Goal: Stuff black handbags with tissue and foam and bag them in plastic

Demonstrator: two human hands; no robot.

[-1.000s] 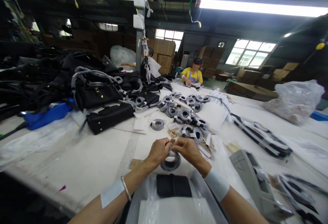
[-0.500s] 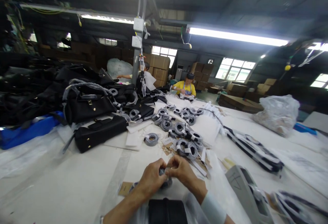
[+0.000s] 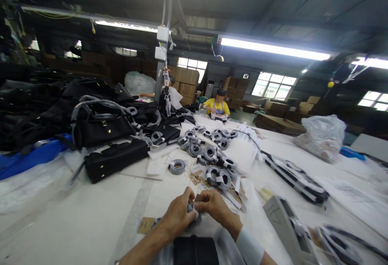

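Note:
At the front of the table, a black bag (image 3: pixel 195 252) stands just below my hands. My left hand (image 3: pixel 176 213) is closed around a grey, plastic-wrapped strap or handle (image 3: pixel 190 207), mostly covered by the fingers. Close against it, my right hand (image 3: pixel 218 210) pinches a small brownish piece (image 3: pixel 199 197) between thumb and fingers; what kind it is I cannot make out. A brown card tag (image 3: pixel 146 225) lies to the left of my left forearm. Beyond my hands sits a single plastic-wrapped coiled strap (image 3: pixel 177 167).
Several coiled straps (image 3: pixel 210 153) are heaped mid-table beside loose tags and paper strips. Black handbags (image 3: pixel 117 160) pile up at left. A grey tape dispenser-like device (image 3: pixel 285 224) and a long wrapped strap (image 3: pixel 295 176) lie at right. A co-worker in yellow (image 3: pixel 216 105) sits at the far end.
The view has shifted slightly. My hands stay close together at the wrapped strap, and the small brownish piece at my right fingertips now shows more clearly.

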